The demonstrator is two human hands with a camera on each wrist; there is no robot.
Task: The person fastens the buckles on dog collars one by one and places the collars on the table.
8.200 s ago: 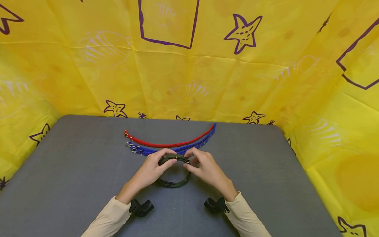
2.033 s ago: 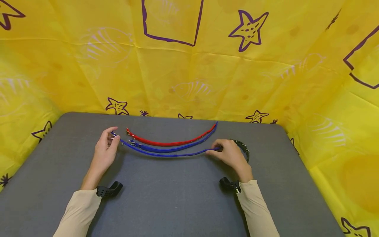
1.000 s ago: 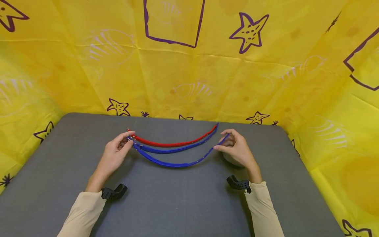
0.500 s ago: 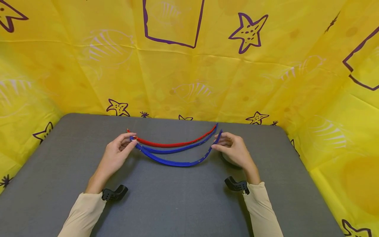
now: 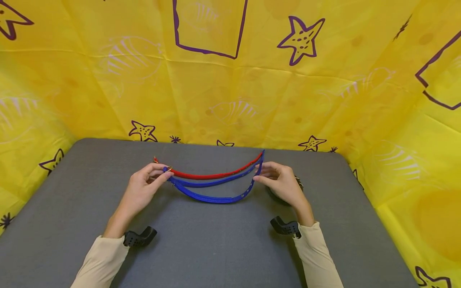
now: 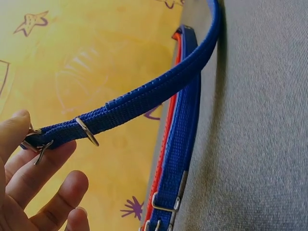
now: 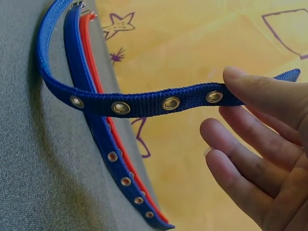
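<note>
A blue pet collar (image 5: 212, 199) with metal eyelets hangs in a curve between the two hands. The left hand (image 5: 141, 190) pinches its buckle end between thumb and finger; a D-ring (image 6: 87, 132) sits just past the buckle in the left wrist view. The right hand (image 5: 284, 185) pinches the eyelet end, and the tip sticks out beyond the thumb in the right wrist view. Behind the held collar, a second blue collar (image 5: 205, 184) lies on the table along a red collar (image 5: 201, 176). Both wrist views show them close side by side.
A dark green collar (image 5: 280, 198), buckled into a loop, lies on the grey table (image 5: 216, 248) and is mostly hidden by the right hand. A yellow patterned cloth (image 5: 230, 88) stands behind the table and along its sides.
The dark green collar, earlier in both hands, now lies at the right. The front blue collar was picked up and stretched, then the hands moved closer together and it bends more.
</note>
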